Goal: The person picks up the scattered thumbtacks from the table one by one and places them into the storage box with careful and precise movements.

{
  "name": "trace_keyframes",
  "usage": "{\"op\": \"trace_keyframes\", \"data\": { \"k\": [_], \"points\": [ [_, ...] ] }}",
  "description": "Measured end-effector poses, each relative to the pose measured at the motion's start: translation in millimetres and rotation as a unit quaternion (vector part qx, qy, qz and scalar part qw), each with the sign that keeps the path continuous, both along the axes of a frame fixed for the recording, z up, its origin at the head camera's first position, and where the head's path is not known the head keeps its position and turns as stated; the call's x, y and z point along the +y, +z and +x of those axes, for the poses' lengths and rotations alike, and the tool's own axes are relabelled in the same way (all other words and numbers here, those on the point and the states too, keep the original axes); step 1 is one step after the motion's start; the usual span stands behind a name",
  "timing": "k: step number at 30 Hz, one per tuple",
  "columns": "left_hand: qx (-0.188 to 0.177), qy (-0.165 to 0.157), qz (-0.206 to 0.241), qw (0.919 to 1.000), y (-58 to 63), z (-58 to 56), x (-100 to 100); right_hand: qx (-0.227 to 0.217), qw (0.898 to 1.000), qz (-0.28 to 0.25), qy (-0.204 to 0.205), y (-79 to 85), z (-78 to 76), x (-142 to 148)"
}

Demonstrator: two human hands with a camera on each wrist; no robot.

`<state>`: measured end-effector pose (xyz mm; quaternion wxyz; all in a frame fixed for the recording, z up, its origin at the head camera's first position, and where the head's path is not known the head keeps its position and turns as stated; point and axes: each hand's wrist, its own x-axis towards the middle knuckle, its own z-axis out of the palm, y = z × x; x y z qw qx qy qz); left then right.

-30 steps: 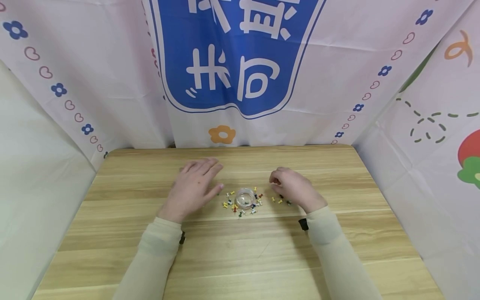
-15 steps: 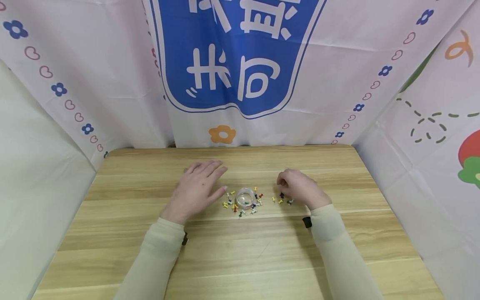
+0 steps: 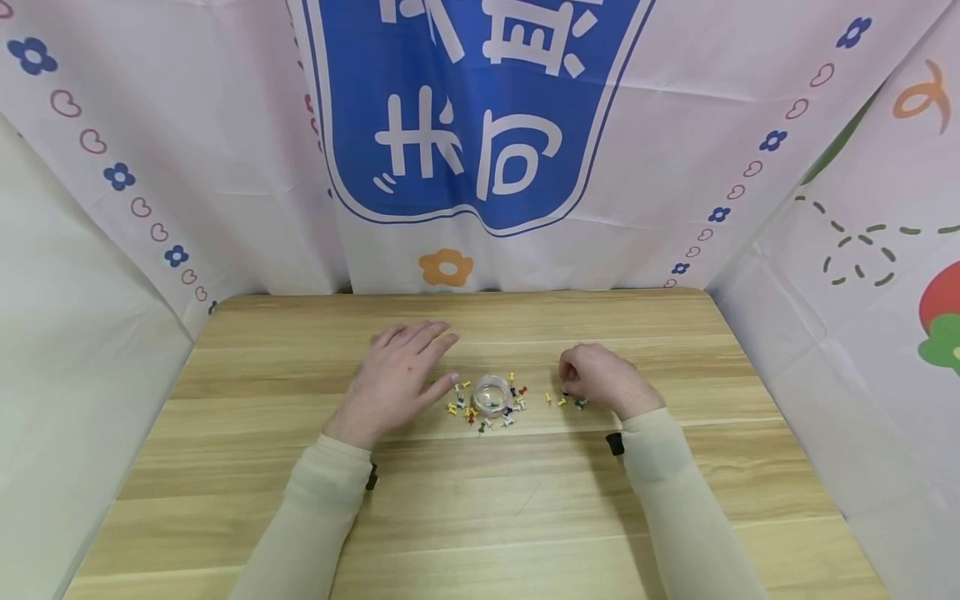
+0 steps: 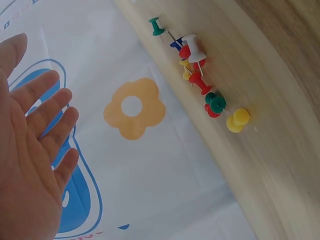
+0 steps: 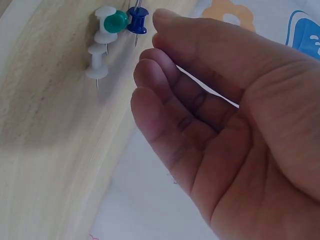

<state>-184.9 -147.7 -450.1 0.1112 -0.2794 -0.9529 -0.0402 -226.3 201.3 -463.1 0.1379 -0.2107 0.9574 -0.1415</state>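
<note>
My left hand point(image 3: 392, 382) is spread low over the table, left of the small clear round dish point(image 3: 492, 396), its thumb tip near the scattered push pins point(image 3: 470, 412). Its fingers are apart in the left wrist view, holding nothing. To the right of the dish, my right hand point(image 3: 602, 377) has curved fingers, with thumb and forefinger tips close together beside a dark blue push pin point(image 5: 137, 21). Nothing shows between those tips. Yellow push pins point(image 3: 562, 402) and a green push pin point(image 3: 581, 403) lie close by. A green pin shows inside the dish.
The wooden table point(image 3: 480, 508) ends at a white cloth backdrop point(image 3: 645, 150) with a blue panel. Cloth walls stand at both sides. Red, white, yellow, green and blue pins ring the dish closely, several with points exposed.
My right hand has moved slightly right, and its fingertips have come down toward the dark blue push pin. My left hand has shifted slightly right, toward the dish.
</note>
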Motion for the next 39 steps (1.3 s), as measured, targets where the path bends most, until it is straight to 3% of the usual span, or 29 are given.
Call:
{"op": "trace_keyframes", "data": {
  "k": [39],
  "points": [
    [0.003, -0.001, 0.017, 0.9998, 1.1, 1.0, -3.9, 0.029, 0.999, 0.022, 0.006, 0.3, 4.9, -11.6]
  ]
}}
